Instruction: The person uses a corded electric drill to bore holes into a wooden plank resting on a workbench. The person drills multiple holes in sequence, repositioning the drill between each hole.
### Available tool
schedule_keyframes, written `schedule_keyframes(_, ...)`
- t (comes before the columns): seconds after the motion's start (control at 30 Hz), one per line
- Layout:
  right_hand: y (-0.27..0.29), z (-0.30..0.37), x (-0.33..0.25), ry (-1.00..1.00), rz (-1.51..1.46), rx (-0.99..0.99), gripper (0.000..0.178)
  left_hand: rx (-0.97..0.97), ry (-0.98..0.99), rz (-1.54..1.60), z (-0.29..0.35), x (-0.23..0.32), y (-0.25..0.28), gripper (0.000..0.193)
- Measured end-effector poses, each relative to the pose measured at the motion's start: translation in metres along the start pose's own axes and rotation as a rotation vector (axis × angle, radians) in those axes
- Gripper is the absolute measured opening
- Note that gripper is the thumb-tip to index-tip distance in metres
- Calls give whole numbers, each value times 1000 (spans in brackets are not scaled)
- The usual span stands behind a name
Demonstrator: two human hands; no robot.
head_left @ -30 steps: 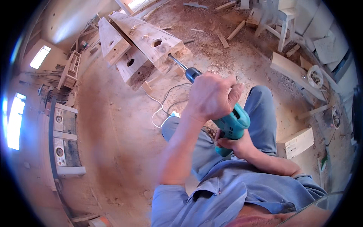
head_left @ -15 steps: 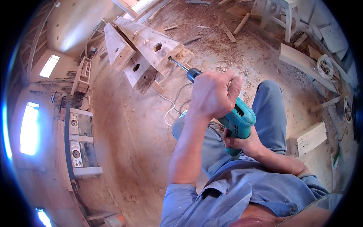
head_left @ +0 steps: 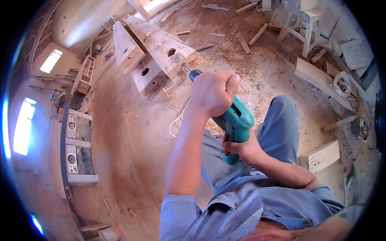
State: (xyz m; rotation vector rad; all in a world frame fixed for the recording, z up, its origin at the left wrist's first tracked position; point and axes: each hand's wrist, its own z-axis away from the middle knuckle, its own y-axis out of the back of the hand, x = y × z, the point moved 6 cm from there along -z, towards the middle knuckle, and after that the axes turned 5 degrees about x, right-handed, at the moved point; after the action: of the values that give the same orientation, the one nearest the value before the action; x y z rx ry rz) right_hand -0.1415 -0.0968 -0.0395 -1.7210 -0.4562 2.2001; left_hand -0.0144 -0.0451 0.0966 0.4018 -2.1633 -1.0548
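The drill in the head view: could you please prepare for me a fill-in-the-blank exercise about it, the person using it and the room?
1. Of the left grip and the right grip, the one farther from the drill bit is the ____ one.
2. That farther one is closed around the ____ of the teal drill.
3. The colour of the person's shirt is ____.
4. The large bright window is on the ____ side of the picture.

Missing words: right; handle; blue; left.
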Motion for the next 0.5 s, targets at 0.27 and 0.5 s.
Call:
schedule_keyframes(0.27, 6, 7, 21, 60, 58, 32, 13, 19, -91, 9, 13, 2, -8, 38)
schedule_keyframes(0.5, 5, 16, 20, 44, 33, 50, 12, 6, -148, 28, 19, 8, -10, 38)
